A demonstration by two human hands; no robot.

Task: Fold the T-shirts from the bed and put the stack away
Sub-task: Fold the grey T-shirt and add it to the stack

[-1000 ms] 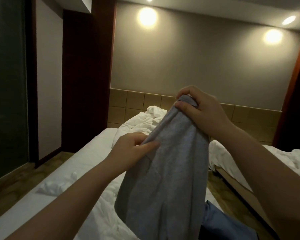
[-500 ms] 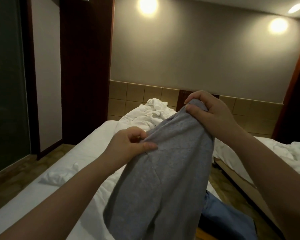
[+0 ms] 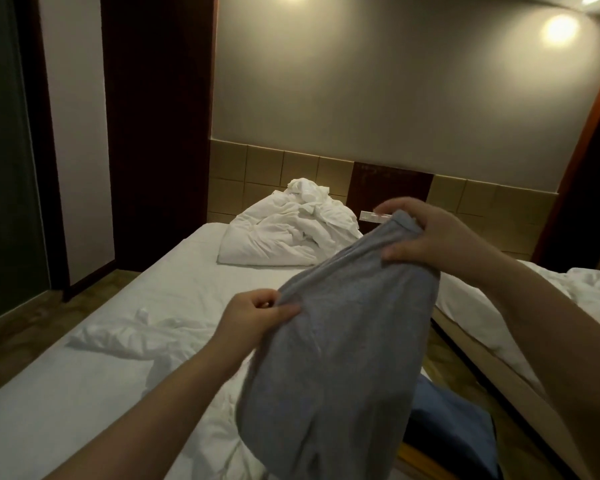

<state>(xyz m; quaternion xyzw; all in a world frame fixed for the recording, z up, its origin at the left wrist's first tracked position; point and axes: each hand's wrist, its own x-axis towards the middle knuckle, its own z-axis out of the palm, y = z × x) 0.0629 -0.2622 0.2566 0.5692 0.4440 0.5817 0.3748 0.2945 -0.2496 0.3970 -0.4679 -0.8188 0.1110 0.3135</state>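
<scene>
Grey shirt point(image 3: 343, 341) held up over bed point(image 3: 101, 375). Left hand point(image 3: 257, 315) pinches edge; right hand point(image 3: 430, 237) grips bunched top. Likely light, limp, non-slip. Best hold: shoulder seams, spread wide.

Grey T-shirt point(image 3: 343, 341) lower end cut off at bottom edge, blue cloth point(image 3: 454, 420) mostly hidden behind it

- Hands: 2, i.e. left hand point(image 3: 257, 317) + right hand point(image 3: 430, 237)
- Grey T-shirt point(image 3: 343, 341): 1
- Blue garment point(image 3: 451, 420): 1
- Beds: 2, i.e. near bed point(image 3: 84, 393) + 2nd bed point(image 3: 471, 306) on the right
- Heap of white bedding point(image 3: 284, 237): 1
- Loose white cloth point(image 3: 136, 337): 1
- Wall light glow point(image 3: 561, 32): 1 in full, approx. 1 more cut off at top edge
</scene>
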